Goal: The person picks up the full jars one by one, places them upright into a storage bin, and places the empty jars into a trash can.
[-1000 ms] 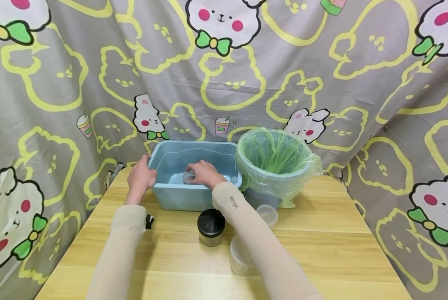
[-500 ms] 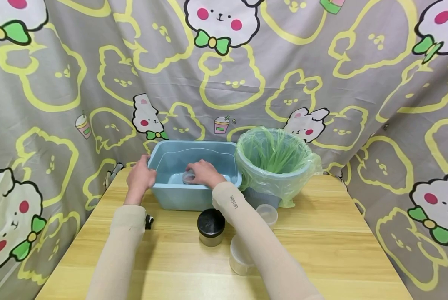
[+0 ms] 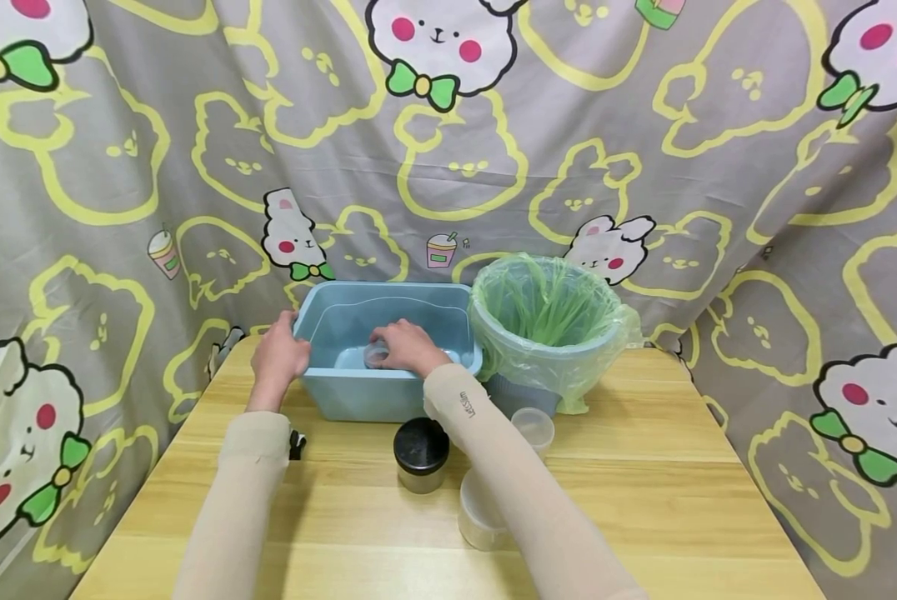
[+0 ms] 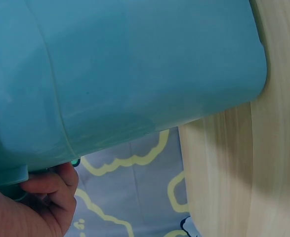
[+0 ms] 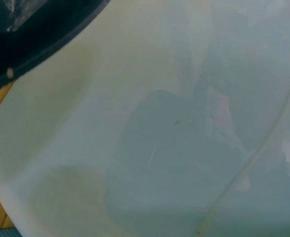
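Observation:
A blue plastic tub (image 3: 373, 396) stands at the back of the table. At its left end my left hand (image 3: 279, 354) grips the rim; in the left wrist view curled fingers (image 4: 61, 192) show at the rim, beside the tub's outer wall (image 4: 135, 74). My right hand (image 3: 409, 346) reaches over the front rim and down into the tub. Its fingers hold a small clear round container (image 3: 376, 355), partly covered by the hand. The right wrist view is filled by the tub's wall (image 5: 159, 148), with the hand out of sight.
Right of the tub stands a bin lined with a green bag (image 3: 546, 367). In front are a black-lidded jar (image 3: 421, 450), a clear round lid or dish (image 3: 533, 427) and a clear container (image 3: 478, 525) partly under the right sleeve. A small black item (image 3: 297, 444) lies by the left cuff.

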The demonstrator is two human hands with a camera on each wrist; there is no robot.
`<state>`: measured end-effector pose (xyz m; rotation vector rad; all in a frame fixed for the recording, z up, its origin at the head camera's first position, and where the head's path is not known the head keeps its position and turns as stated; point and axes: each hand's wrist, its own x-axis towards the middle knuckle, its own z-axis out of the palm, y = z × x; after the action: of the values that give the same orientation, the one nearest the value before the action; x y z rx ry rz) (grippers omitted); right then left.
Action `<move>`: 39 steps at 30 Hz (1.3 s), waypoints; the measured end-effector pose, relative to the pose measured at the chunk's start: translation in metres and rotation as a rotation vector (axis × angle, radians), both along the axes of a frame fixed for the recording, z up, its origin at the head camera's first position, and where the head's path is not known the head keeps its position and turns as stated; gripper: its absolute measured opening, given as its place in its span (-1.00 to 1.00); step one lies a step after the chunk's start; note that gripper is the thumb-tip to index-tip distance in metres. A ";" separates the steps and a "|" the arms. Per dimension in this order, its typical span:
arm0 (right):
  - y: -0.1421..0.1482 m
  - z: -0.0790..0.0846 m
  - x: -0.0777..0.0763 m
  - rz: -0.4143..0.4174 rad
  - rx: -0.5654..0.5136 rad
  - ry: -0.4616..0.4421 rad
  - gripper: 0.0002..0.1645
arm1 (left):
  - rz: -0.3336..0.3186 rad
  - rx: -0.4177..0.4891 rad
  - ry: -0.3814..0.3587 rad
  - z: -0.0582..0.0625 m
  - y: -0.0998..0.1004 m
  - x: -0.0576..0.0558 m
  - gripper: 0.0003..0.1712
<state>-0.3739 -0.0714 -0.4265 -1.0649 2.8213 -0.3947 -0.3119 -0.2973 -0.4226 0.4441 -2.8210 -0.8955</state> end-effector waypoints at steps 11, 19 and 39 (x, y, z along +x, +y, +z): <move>0.001 0.000 0.001 0.003 -0.004 -0.010 -0.45 | 0.002 -0.007 -0.002 -0.002 0.000 0.000 -0.29; 0.001 -0.005 0.000 -0.006 -0.009 0.002 -0.43 | -0.001 -0.011 -0.005 -0.005 0.000 -0.002 -0.28; 0.001 0.005 0.000 -0.019 -0.117 0.189 -0.58 | 0.003 -0.004 -0.012 -0.001 0.000 -0.004 -0.27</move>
<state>-0.3742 -0.0707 -0.4213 -1.1563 3.0081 -0.4908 -0.3157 -0.2974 -0.4241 0.4553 -2.8316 -0.8893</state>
